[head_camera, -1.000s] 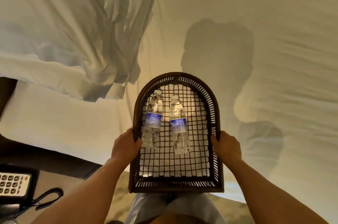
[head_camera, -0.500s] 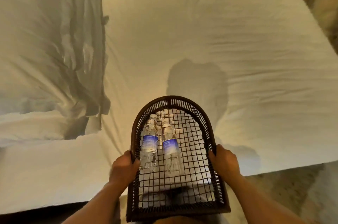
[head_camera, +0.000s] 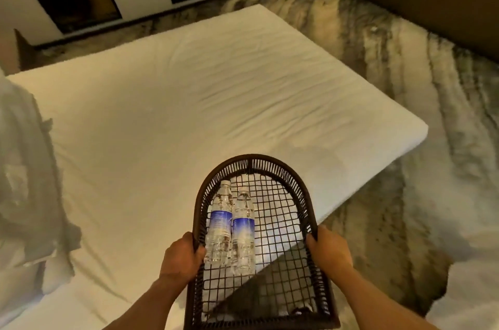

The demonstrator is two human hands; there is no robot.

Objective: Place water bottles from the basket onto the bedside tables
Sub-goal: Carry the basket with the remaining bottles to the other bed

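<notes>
Dark woven wicker basket (head_camera: 310, 211) with open mesh floor, carried over the near edge of a white bed (head_camera: 189, 114); left hand (head_camera: 182, 258) and right hand (head_camera: 328, 250) each closed round a side rim. Two clear plastic water bottles (head_camera: 231, 232), blue-labelled and full, lie touching at its left: probably weighty, smooth, free to roll; best taken round the labelled middle.

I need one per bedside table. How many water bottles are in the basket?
2. Both lie side by side on the mesh floor of the basket, towards its left side: one bottle by the left rim, the other bottle touching its right. None seem hidden.
</notes>
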